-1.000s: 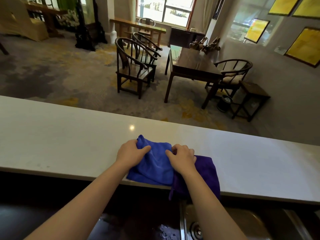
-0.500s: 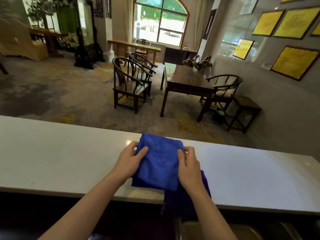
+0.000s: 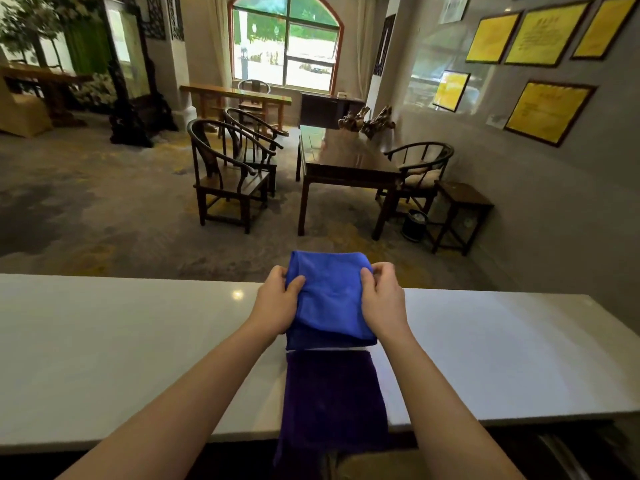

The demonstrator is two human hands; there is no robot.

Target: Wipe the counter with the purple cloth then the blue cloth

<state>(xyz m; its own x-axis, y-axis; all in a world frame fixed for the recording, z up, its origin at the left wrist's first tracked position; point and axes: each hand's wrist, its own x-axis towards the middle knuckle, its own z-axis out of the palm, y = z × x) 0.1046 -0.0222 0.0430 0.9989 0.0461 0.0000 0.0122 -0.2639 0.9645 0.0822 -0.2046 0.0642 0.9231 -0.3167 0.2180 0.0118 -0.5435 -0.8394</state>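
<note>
A folded blue cloth [image 3: 330, 299] is lifted above the white counter [image 3: 121, 341], held by both hands. My left hand [image 3: 277, 303] grips its left edge and my right hand [image 3: 382, 299] grips its right edge. The dark purple cloth [image 3: 332, 400] lies flat on the counter just below the blue one. Its near end hangs over the counter's front edge.
The counter runs the full width of the view, with a dark sink area below its near edge. Beyond its far edge is a room with wooden chairs [image 3: 228, 174], a dark table [image 3: 343, 157] and a small stool [image 3: 462, 209].
Both hands have lifted the blue cloth up and away from the purple cloth. The purple cloth now lies uncovered on the counter. The view has tilted upward.
</note>
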